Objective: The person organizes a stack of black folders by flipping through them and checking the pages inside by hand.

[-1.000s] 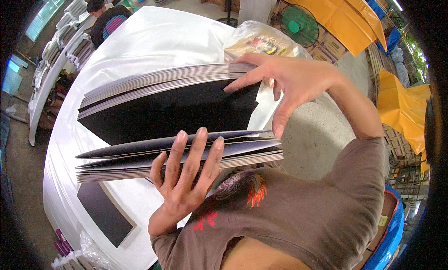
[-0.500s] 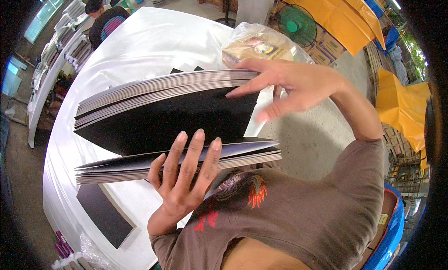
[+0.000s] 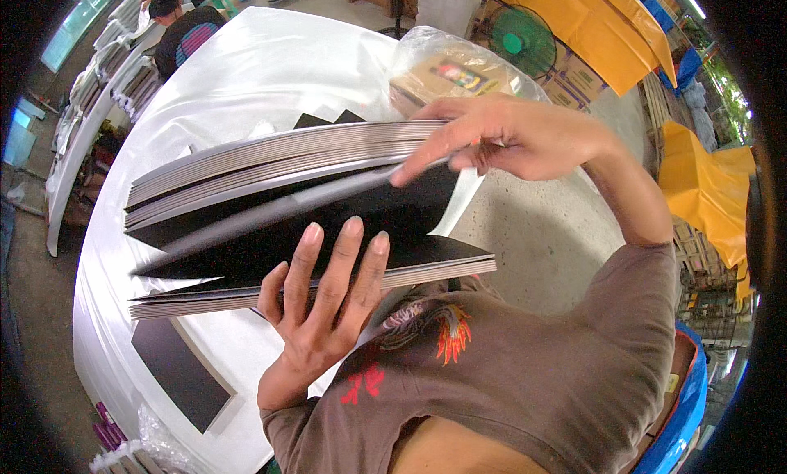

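A thick set of black boards with pale grey edges is parted into two bundles above the table. My left hand [image 3: 328, 289] holds the near bundle [image 3: 438, 271], fingers extended across its face; the thumb is hidden. At the right end of the far bundle [image 3: 283, 158], my right hand [image 3: 512, 138] grips the edge with bent fingers. Its index finger touches a single board [image 3: 299, 197], blurred by motion, that slants between the bundles. Another black board [image 3: 182, 376] lies flat on the table below the near bundle.
A white cloth or plastic sheet covers the table [image 3: 221, 72]. A carton in clear plastic [image 3: 451, 72] stands at its far right. Beyond are a green fan [image 3: 515, 43] and orange sheeting [image 3: 586, 31]. At far left, a person [image 3: 184, 35] is near stacked white items.
One board has come away from the far bundle and now slants toward the near bundle. My right fingers have curled in; my left hand has stayed nearly still.
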`<state>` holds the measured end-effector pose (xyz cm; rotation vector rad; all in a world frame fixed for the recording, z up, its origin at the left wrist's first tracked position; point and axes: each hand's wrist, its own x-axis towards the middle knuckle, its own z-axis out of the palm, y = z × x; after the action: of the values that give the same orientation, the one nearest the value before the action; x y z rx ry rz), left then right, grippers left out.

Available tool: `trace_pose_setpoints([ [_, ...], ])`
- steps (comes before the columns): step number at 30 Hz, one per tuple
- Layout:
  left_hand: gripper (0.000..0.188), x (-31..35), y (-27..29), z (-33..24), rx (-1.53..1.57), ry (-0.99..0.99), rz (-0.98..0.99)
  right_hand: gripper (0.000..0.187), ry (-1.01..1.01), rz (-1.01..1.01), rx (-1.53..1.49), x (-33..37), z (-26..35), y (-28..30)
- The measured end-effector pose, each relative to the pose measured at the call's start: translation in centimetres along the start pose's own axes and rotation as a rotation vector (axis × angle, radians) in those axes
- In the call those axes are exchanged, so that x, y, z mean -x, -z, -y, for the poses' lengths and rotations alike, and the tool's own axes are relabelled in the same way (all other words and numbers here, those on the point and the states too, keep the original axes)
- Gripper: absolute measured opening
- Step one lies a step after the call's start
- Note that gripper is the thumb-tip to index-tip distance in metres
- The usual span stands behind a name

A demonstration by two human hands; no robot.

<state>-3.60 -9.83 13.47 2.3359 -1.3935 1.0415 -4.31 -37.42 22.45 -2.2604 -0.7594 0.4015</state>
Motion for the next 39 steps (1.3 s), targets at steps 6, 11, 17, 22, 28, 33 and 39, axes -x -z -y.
trace_pose_setpoints([
  [6,0.030,0.0,-0.1,-0.1,0.027,0.041,-0.006,0.060,-0.023,-0.058,0.240,0.4,-0.1,-1.1],
  [11,0.040,0.1,-0.2,0.4,0.022,-0.033,-0.011,0.092,-0.100,-0.060,0.201,0.4,1.3,-1.0],
  [17,0.030,0.1,-0.6,0.1,0.026,0.026,-0.044,0.082,-0.043,-0.059,0.205,0.3,0.2,-0.6],
  [22,0.029,-0.1,-0.5,0.2,0.030,-0.012,-0.036,0.055,0.066,-0.020,-0.052,0.3,-0.4,0.3],
  [28,0.029,0.2,-0.9,0.3,0.020,-0.019,-0.090,0.068,-0.100,-0.130,0.077,0.4,0.5,-1.0],
  [33,0.031,0.9,-1.1,0.3,0.017,-0.036,-0.109,0.104,-0.057,-0.097,0.225,0.2,0.0,-1.2],
  [39,0.028,1.2,-1.4,0.3,0.018,-0.058,-0.144,0.112,-0.042,-0.091,0.336,0.0,-0.1,-1.3],
])
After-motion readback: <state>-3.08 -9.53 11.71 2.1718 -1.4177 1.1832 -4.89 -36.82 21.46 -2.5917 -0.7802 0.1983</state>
